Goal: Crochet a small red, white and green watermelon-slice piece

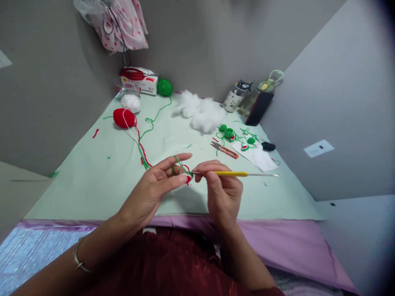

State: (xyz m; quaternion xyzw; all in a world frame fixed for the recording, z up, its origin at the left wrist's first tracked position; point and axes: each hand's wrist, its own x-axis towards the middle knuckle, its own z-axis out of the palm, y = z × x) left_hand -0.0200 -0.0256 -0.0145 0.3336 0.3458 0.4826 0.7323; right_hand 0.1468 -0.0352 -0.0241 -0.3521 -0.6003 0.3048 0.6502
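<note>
My left hand (pixel 156 187) pinches a small red and green crochet piece (pixel 188 177), with green yarn (pixel 179 163) looped over its raised forefinger. My right hand (pixel 220 189) is closed around a yellow-handled crochet hook (pixel 234 174), whose tip meets the piece and whose metal end points right. Both hands hover above the near part of the pale green table (pixel 92 181). Green, red and white strands run from my left hand back across the table toward a red yarn ball (pixel 124 118) and a green yarn ball (pixel 165 87) at the far left.
White stuffing (pixel 202 111) lies at the back middle, a smaller white tuft (pixel 131 102) by a small box (pixel 138 82). Orange-handled snips (pixel 225 150), small green crocheted pieces (pixel 230 133) and white paper (pixel 259 156) sit right. A jar (pixel 234 98), bottle (pixel 262 92) and dark phone (pixel 259 109) stand against the wall.
</note>
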